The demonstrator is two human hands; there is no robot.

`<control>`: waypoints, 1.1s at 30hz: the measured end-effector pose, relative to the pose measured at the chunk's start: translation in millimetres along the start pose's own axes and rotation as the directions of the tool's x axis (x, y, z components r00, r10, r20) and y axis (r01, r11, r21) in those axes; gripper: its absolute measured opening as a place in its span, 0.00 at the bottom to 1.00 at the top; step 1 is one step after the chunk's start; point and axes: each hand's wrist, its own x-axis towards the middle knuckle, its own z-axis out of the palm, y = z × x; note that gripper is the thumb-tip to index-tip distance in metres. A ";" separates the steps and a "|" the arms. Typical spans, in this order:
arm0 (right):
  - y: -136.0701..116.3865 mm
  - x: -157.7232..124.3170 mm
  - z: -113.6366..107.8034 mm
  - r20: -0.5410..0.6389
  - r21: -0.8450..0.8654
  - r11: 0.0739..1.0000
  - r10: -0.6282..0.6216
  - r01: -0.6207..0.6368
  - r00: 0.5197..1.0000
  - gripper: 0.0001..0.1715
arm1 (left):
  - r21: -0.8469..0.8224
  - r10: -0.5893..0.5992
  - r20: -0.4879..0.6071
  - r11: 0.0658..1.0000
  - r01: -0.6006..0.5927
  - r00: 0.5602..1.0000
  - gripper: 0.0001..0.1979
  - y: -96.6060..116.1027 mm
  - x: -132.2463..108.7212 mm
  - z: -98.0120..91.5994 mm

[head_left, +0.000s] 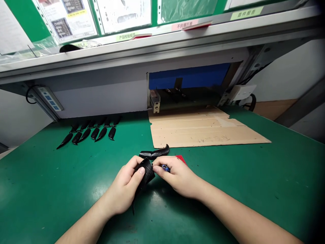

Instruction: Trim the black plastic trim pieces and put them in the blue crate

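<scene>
My left hand grips a black moulded plastic part, thumb pressed on its face. A thin pointed end of that part hangs down below the palm. Against the part's right edge, my right hand pinches a small blue tool. Fingers hide most of the tool, so its exact kind and its tip do not show. Just beyond both hands lies a curved, ribbed black plastic piece on the green table. Part of a red object shows behind my right hand.
Several similar black pieces lie in a row at the back left. A flat cardboard sheet covers the back right, before an opening with a dark belt. A metal shelf edge and a power strip stand behind.
</scene>
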 end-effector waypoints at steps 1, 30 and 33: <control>-0.6 -0.3 0.5 -0.002 -0.011 1.000 -0.007 0.007 1.000 0.13 | 0.013 0.014 0.006 1.000 -0.014 1.000 0.11 0.4 -0.1 0.5; 1.9 -2.5 10.0 -0.140 -0.089 0.996 -0.014 0.001 0.990 0.07 | 0.130 0.038 0.017 0.991 -0.040 0.999 0.11 0.0 -1.0 5.3; -0.1 -1.9 7.1 -0.190 -0.031 0.999 0.037 -0.044 0.981 0.07 | 0.104 0.026 -0.005 0.994 -0.025 1.000 0.12 -1.1 -0.8 5.6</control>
